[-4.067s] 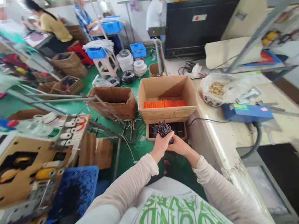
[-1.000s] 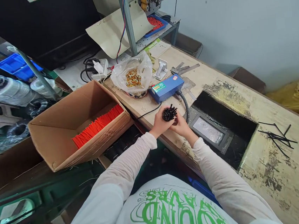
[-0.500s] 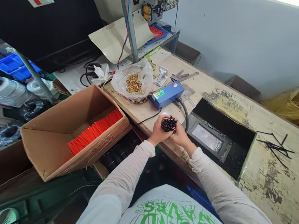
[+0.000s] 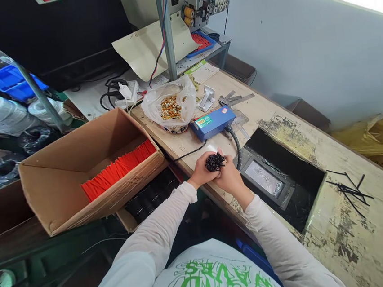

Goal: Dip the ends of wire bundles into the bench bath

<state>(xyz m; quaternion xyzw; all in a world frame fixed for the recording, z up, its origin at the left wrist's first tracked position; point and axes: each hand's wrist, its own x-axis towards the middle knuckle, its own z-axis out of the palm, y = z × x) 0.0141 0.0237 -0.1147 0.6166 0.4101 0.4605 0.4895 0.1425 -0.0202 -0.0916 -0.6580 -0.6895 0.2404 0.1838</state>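
Observation:
A thick bundle of thin black tubes or wires is held end-up above the front edge of the bench. My left hand wraps around the bundle from the left. On the other side my right hand closes against it, with the thumb and fingers at its right edge. The lower length of the bundle is hidden behind the hands. To the right of my hands, a framed pot with a shiny silvery surface sits in a dark recess cut into the bench.
Left stands a cardboard box with red wire bundles. Behind my hands are a blue box-shaped device, a plastic bag of brass-coloured terminals and calipers. Loose black pieces lie on the right of the bench.
My right hand has turned and shifted slightly around the bundle, showing more of its back. The bundle's ends tilt a little differently. The view has shifted slightly.

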